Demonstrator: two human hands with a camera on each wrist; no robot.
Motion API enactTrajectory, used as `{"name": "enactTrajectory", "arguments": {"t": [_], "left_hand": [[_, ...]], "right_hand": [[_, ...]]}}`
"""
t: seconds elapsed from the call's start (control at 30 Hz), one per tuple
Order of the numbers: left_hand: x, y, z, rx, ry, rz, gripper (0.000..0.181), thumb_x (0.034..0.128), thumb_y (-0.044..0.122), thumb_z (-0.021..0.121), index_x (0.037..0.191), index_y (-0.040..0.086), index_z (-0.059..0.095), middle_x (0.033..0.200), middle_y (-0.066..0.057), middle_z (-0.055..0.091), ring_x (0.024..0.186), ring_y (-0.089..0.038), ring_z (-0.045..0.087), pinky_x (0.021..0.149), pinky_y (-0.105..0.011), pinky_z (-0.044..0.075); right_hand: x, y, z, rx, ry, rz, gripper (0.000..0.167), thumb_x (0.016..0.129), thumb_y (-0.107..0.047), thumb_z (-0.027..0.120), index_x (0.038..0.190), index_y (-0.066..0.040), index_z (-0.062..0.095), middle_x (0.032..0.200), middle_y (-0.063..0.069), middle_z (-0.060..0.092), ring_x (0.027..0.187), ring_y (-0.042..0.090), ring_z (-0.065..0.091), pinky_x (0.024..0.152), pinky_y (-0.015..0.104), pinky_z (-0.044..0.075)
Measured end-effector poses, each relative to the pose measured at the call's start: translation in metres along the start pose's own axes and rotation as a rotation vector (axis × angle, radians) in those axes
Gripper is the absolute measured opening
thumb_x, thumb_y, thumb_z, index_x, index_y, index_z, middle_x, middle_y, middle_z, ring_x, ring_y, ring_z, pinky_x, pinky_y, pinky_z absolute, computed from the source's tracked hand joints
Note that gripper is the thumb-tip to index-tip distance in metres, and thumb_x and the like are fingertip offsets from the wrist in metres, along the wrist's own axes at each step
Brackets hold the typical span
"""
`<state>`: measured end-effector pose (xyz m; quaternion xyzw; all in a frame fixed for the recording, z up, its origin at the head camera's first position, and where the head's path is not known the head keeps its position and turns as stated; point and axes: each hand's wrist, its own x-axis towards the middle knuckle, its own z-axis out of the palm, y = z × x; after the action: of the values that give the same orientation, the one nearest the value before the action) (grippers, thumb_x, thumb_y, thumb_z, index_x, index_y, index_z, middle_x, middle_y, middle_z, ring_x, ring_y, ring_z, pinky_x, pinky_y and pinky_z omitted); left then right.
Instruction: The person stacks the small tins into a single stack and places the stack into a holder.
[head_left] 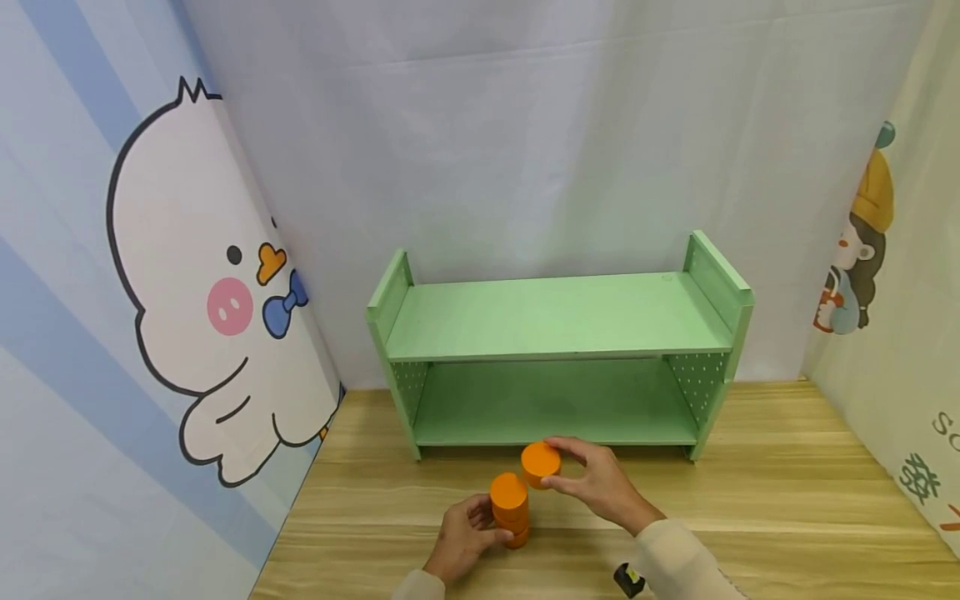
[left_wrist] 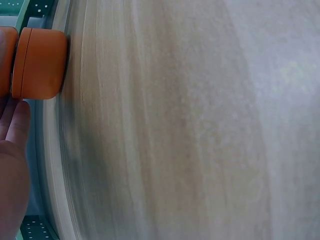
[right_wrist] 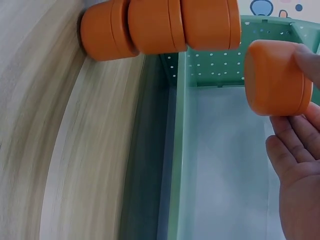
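Note:
Three orange round containers stand in a stack (head_left: 510,510) (right_wrist: 155,27) on the wooden table, in front of the green shelf. My left hand (head_left: 463,537) (left_wrist: 12,165) is curled round the lower part of the stack, thumb at its near side. Beside the stack top and slightly higher, my right hand (head_left: 600,486) (right_wrist: 305,165) pinches another orange container (head_left: 541,464) (right_wrist: 276,77) between thumb and fingers. That container hangs apart from the stack, to its right. In the left wrist view only part of the stack (left_wrist: 42,64) shows.
A green two-tier shelf (head_left: 555,317) stands behind the hands, with perforated side panels. On the table (head_left: 810,500), a small black object (head_left: 628,580) with a yellow-green mark lies near the right sleeve. Printed curtains (head_left: 525,150) hang behind and at both sides.

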<state>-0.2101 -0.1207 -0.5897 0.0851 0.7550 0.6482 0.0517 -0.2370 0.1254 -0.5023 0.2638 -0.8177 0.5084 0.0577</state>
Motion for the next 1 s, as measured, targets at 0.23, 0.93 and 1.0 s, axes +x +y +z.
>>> {"name": "enactTrajectory", "arguments": {"t": [0.23, 0.93, 1.0], "left_hand": [[0.000, 0.002, 0.000, -0.006, -0.003, -0.002, 0.054, 0.0753, 0.001, 0.086, 0.123, -0.010, 0.063, 0.124, -0.024, 0.065, 0.116, -0.038, 0.062, 0.094, -0.038, 0.056], [-0.001, 0.003, -0.001, -0.024, -0.013, 0.001, 0.055, 0.0752, 0.001, 0.086, 0.123, -0.011, 0.062, 0.124, -0.026, 0.064, 0.117, -0.040, 0.061, 0.095, -0.036, 0.056], [-0.001, 0.002, -0.001, -0.025, -0.015, 0.005, 0.055, 0.0753, 0.000, 0.085, 0.124, -0.011, 0.062, 0.124, -0.026, 0.064, 0.117, -0.039, 0.062, 0.095, -0.037, 0.056]], "right_hand": [[0.001, -0.002, 0.004, -0.022, -0.011, -0.033, 0.051, 0.085, -0.018, 0.081, 0.129, 0.002, 0.064, 0.128, 0.018, 0.065, 0.118, 0.036, 0.061, 0.100, 0.050, 0.050], [0.001, -0.008, 0.020, 0.014, -0.061, -0.038, 0.054, 0.085, -0.021, 0.081, 0.131, 0.001, 0.063, 0.129, 0.017, 0.064, 0.119, 0.035, 0.061, 0.102, 0.052, 0.048], [0.002, -0.009, 0.021, 0.010, -0.061, -0.038, 0.054, 0.085, -0.021, 0.081, 0.131, 0.000, 0.063, 0.129, 0.016, 0.065, 0.119, 0.034, 0.061, 0.102, 0.052, 0.049]]}}
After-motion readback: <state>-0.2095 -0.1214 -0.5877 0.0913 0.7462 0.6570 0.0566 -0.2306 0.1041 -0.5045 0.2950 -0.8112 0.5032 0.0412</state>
